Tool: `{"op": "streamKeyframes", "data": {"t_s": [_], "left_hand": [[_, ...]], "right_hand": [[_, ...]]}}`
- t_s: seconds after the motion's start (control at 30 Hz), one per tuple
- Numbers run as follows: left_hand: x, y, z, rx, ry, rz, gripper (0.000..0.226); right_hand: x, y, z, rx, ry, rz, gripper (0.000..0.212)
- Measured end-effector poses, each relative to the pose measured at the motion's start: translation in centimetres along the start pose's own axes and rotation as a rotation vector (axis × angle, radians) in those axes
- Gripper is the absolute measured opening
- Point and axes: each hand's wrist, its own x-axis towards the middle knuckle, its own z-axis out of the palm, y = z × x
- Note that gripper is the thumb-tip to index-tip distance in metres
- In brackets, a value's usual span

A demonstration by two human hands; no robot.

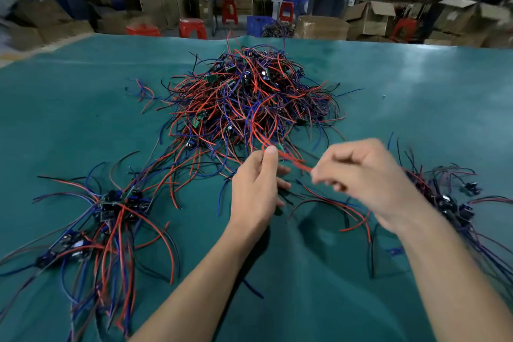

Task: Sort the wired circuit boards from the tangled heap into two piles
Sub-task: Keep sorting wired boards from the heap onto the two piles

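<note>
A tangled heap [249, 97] of small circuit boards with red, blue and black wires lies in the middle of the green table. A sorted pile [111, 214] sits at the near left, another pile [449, 203] at the near right. My left hand [256, 186] is just in front of the heap, its thumb and fingers pinching red wires that run up into the heap. My right hand [366, 175], blurred, has curled fingers pinching the other end of a red wire [294, 161] stretched between both hands. A wired board [333, 203] lies below the hands, partly hidden.
The green table cover [416, 91] stretches wide to the right and left of the heap. Beyond the far edge stand red stools [193, 28], cardboard boxes [369, 16] and a blue crate [258, 25]. People work at benches far back.
</note>
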Motion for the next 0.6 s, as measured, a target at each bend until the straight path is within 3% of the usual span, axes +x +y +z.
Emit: {"op": "streamKeyframes", "data": {"t_s": [0.13, 0.23, 0.3, 0.37, 0.47, 0.6], "left_hand": [[0.2, 0.0, -0.3, 0.031, -0.005, 0.014, 0.017], [0.2, 0.0, -0.5, 0.0, -0.011, 0.007, 0.02], [0.1, 0.1, -0.6, -0.035, -0.036, -0.01, 0.019], [0.0, 0.2, -0.6, -0.09, -0.062, -0.016, 0.014], [-0.2, 0.7, -0.4, -0.236, -0.155, -0.063, 0.021], [-0.8, 1.1, -0.3, -0.312, -0.4, -0.124, 0.034]], "right_hand": [[-0.9, 1.1, 2.2, -0.012, -0.29, -0.009, 0.013], [-0.9, 1.7, 2.8, -0.131, -0.337, -0.039, 0.016], [-0.9, 2.0, 2.8, -0.133, -0.274, -0.035, 0.026], [-0.5, 2.5, 2.5, -0.115, -0.067, -0.022, 0.033], [0.1, 2.7, 1.9, -0.008, 0.227, 0.039, 0.027], [0.0, 2.3, 2.4, 0.347, 0.128, 0.156, 0.019]]}}
